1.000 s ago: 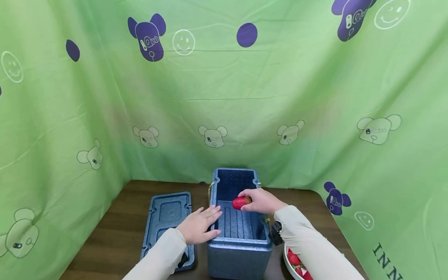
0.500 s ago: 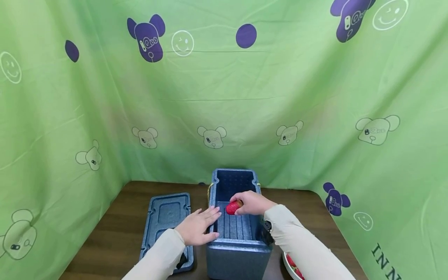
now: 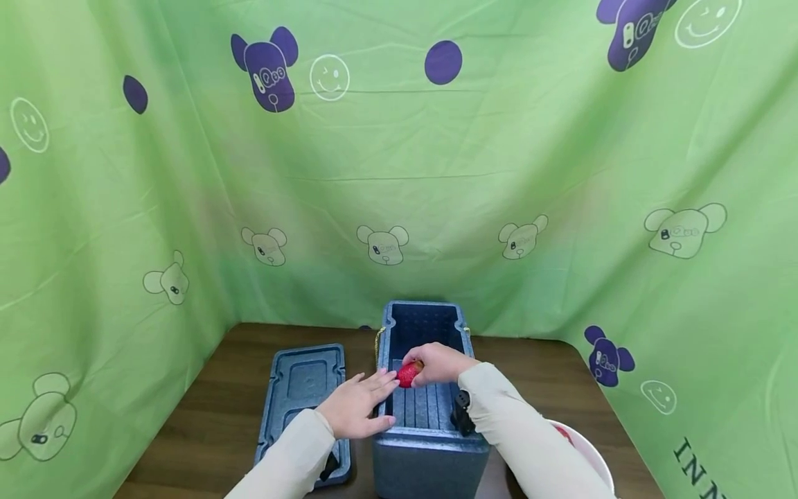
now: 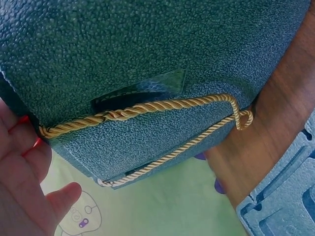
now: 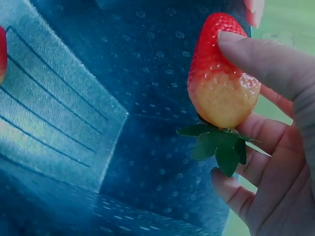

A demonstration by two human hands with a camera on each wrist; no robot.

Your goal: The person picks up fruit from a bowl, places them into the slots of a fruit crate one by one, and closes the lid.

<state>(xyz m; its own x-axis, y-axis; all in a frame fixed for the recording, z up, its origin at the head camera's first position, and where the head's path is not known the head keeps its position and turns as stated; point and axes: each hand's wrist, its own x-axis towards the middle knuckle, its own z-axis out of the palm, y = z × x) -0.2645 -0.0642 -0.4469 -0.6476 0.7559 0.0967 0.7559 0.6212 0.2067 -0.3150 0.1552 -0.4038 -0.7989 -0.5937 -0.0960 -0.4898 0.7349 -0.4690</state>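
A red strawberry (image 3: 408, 375) with a pale end and green leaves (image 5: 219, 145) is pinched between the thumb and fingers of my right hand (image 3: 439, 364). It is held above the inside of a lidless blue foam box (image 3: 431, 450), near the left wall. My left hand (image 3: 357, 405) rests with fairly straight fingers on the box's left rim, its fingertips close to the strawberry. Whether they touch it I cannot tell. In the left wrist view, that hand (image 4: 24, 167) lies beside a gold rope (image 4: 162, 105) strung along the box's side. Another red thing (image 5: 2, 54) shows partly inside the box.
The blue foam lid (image 3: 305, 378) lies on the brown wooden table (image 3: 206, 409) left of the box. A white bowl (image 3: 592, 454) with red fruit stands at the right, partly behind my right sleeve. A green printed curtain (image 3: 349, 145) hangs close behind the table.
My right hand has moved left with the strawberry, toward the box's left wall and my left fingertips. More of the white bowl shows right of the sleeve. The left hand has stayed on the rim.
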